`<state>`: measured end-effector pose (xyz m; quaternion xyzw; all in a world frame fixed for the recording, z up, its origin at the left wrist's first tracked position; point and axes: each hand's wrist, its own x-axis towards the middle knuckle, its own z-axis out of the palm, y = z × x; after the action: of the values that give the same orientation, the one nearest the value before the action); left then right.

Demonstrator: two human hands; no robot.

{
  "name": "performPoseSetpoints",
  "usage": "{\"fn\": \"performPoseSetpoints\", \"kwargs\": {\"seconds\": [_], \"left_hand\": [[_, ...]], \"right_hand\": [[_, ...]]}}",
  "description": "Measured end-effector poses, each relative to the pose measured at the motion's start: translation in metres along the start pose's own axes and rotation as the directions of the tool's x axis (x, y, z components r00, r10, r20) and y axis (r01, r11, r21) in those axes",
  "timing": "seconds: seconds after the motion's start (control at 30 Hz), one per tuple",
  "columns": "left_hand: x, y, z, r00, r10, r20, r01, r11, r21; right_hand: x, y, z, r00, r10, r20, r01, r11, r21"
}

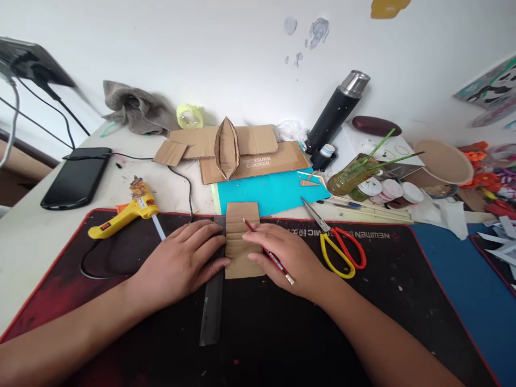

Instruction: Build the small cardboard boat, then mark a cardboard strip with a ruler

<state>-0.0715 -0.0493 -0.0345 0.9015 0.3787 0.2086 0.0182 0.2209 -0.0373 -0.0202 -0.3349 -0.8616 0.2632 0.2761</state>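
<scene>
A rectangular piece of corrugated cardboard [237,258] lies on the dark mat. Along its left edge runs a clear ruler [210,317]. My left hand [183,258] rests flat over the ruler, fingers stretched toward the cardboard and the thumb spread, its tip at the cardboard's edge. A red and black pencil [278,260] is in my right hand [282,252], which is closed around it and rests at the cardboard's right side. The pencil's point is over the cardboard, its eraser end toward me.
A yellow glue gun [124,215] lies left, near a black phone [76,177]. Scissors [334,239] with red and yellow handles lie right. Behind stand a boat-shaped cardboard piece [227,150], a blue sheet [266,191], a black thermos [334,113] and paint jars [391,191].
</scene>
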Motion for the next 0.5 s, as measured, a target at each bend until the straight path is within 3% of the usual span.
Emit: {"fn": "performPoseSetpoints", "kwargs": {"seconds": [0.17, 0.3, 0.4, 0.5], "left_hand": [[0.002, 0.002, -0.002, 1.0, -0.012, 0.001, 0.012, 1.0, -0.024], [0.002, 0.003, -0.008, 1.0, -0.011, -0.024, 0.01, 1.0, -0.012], [0.002, 0.003, -0.014, 0.997, 0.051, -0.054, -0.054, 0.998, -0.044], [0.003, 0.0, -0.015, 0.989, 0.146, 0.018, -0.143, 0.982, -0.125]], "right_hand": [[0.001, 0.004, -0.002, 0.999, 0.012, -0.034, -0.011, 0.999, 0.037], [0.001, 0.004, -0.001, 0.988, 0.057, -0.144, -0.045, 0.995, 0.089], [0.001, 0.0, -0.001, 0.967, 0.1, -0.236, -0.074, 0.99, 0.116], [0.001, -0.007, -0.002, 0.949, 0.124, -0.291, -0.073, 0.981, 0.18]]}}
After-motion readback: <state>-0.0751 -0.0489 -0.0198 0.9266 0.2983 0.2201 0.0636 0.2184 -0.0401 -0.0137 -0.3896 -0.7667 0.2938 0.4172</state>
